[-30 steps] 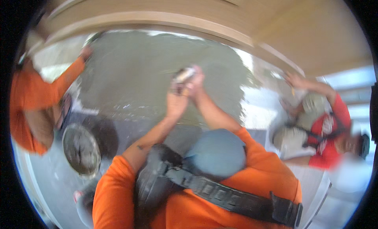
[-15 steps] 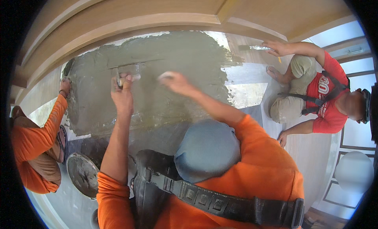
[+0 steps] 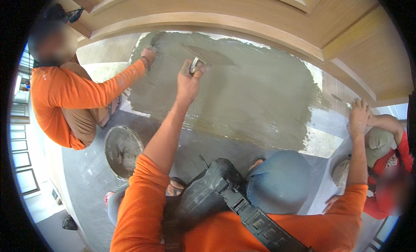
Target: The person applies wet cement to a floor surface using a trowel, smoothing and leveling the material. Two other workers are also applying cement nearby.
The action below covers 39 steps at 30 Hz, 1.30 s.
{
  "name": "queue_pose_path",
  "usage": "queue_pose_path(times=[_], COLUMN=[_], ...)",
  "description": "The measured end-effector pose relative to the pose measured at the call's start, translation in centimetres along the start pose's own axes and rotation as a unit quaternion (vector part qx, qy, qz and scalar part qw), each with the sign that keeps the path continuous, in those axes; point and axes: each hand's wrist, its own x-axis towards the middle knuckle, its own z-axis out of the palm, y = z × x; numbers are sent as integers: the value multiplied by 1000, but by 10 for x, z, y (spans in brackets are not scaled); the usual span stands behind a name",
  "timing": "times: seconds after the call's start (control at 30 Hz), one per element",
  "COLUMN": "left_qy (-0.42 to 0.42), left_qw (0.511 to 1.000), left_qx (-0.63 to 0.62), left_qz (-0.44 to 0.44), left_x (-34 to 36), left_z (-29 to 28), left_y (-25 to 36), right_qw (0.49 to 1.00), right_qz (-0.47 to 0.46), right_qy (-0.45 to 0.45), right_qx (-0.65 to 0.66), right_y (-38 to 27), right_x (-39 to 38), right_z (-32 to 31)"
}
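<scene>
While the left hand (image 3: 189,80) is stretching further out than it was half a second ago, I am noting that its fingers are wrapped shut around the handle of a trowel (image 3: 207,57), whose flat blade is now lying on the wet grey mortar (image 3: 242,96) near the upper edge of the patch, close under the wooden door frame (image 3: 260,18). The right hand (image 3: 359,117) has swung away from the middle of the patch and is now resting far out at the right, fingers spread flat on the floor beside a co-worker in red (image 3: 390,165). I am judging that spreading is passing to the left hand alone. The mortar is looking smooth, damp and dull grey-green, with a ragged right edge. A second co-worker in orange (image 3: 73,96) is smoothing the far left corner.
</scene>
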Motion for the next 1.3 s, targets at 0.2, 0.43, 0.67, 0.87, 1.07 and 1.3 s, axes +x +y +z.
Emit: queue_pose_path(times=[0.2, 0.43, 0.67, 0.87, 1.07, 1.3], left_qy=[5, 13, -22, -28, -36, -42], left_qw=[994, 985, 974, 985, 983, 997], left_qx=[103, 147, 193, 141, 157, 55], left_qz=[42, 91, 120, 100, 85, 37], left_x=[9, 42, 58, 58, 64, 87], left_z=[-5, -2, -1, -8, 10, 7], left_y=[16, 4, 10, 6, 28, 26], right_qw=[954, 622, 563, 585, 618, 688], right_qz=[31, -81, -222, -223, -184, -57], right_qy=[131, 50, 119, 99, 25, -99], right_qx=[267, 778, 787, 773, 764, 716], right_y=[-79, -301, -377, -416, -448, -449], right_x=[9, 15, 25, 57, 109, 174], right_z=[-49, -173, -238, -213, -152, -133])
